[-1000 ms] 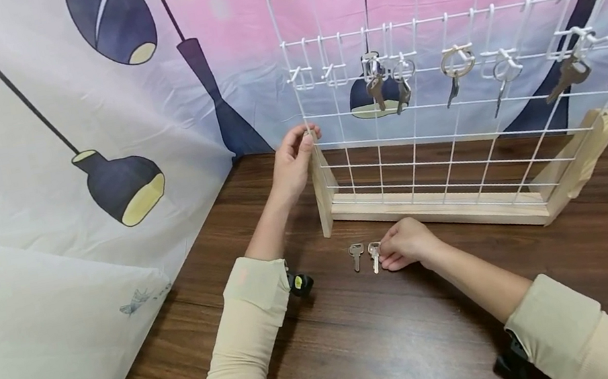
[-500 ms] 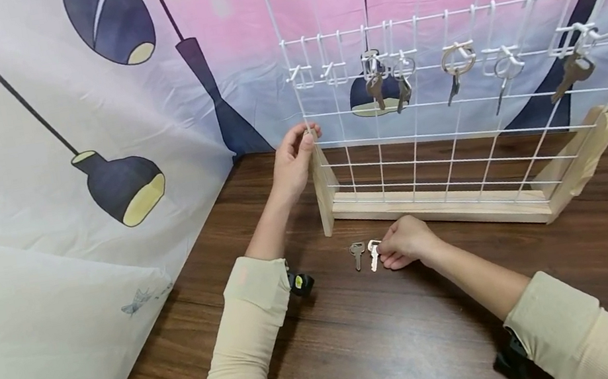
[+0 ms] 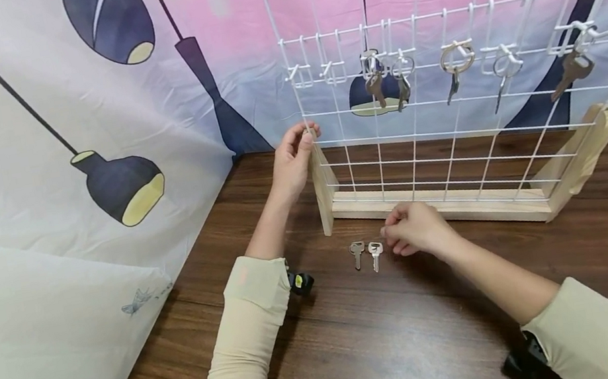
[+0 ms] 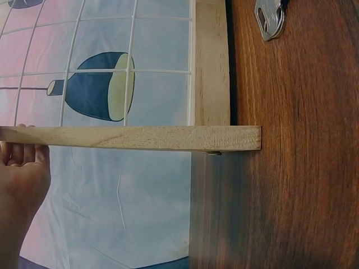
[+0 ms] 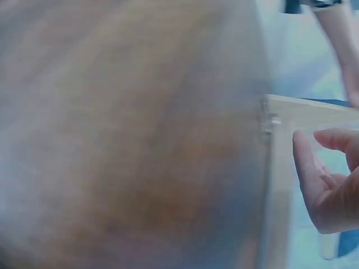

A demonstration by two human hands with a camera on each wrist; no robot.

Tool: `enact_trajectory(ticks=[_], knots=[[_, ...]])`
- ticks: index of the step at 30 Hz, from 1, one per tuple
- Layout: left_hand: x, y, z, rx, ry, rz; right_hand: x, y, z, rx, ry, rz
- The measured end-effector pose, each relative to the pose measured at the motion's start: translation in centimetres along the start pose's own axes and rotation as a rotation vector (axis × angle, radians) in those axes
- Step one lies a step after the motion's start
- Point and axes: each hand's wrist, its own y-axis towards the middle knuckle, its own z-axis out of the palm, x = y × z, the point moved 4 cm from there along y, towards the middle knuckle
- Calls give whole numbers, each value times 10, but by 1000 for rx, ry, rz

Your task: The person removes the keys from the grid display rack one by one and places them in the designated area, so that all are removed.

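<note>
My left hand (image 3: 291, 168) grips the top of the left wooden upright (image 3: 324, 206) of a white wire grid rack. In the left wrist view its fingers curl behind that wooden piece (image 4: 140, 137). Two keys lie side by side on the table before the rack: a darker key (image 3: 357, 253) on the left and a shinier silver key (image 3: 375, 255) on the right. Just right of the silver key and apart from it is my right hand (image 3: 416, 228). Its thumb and fingers are loosely bent, with nothing between them in the right wrist view.
Several keys, such as a ringed key (image 3: 454, 87), hang on white hooks along the grid. Two hooks at the left end, including the outermost hook (image 3: 298, 75), carry no key. The rack's wooden base (image 3: 440, 207) stands behind the loose keys. A printed cloth (image 3: 195, 114) hangs behind the table.
My right hand has let go of the silver key and moved up and to the right. The silver key stays on the table beside the darker one. My left hand has not moved.
</note>
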Motion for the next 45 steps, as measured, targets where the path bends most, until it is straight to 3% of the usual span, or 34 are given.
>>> enact_trajectory(ticks=[6, 10, 13, 18, 22, 27, 32, 36, 45], knots=[[1, 0, 0, 2, 11, -8, 41, -14, -31, -153, -69, -179], [0, 0, 0, 1, 10, -9, 74, -27, -46, -374, -282, -396], [-1, 0, -1, -2, 14, -7, 98, -37, -51, -542, -381, -544], [-1, -1, 0, 0, 17, -7, 127, -40, -53, -700, -306, -724], [-1, -1, 0, -1, 6, -5, 141, -37, -53, -814, -304, -832], [0, 0, 0, 4, -1, 5, 152, -31, -52, -982, -486, -884], [1, 0, 0, 3, 1, 7, 158, -28, -47, -1058, -605, -942], [0, -1, 0, -2, 10, 15, 160, -27, -47, -1077, -631, -969], [-1, -1, 0, -20, -1, 2, 153, -30, -54, -1021, -370, -947]])
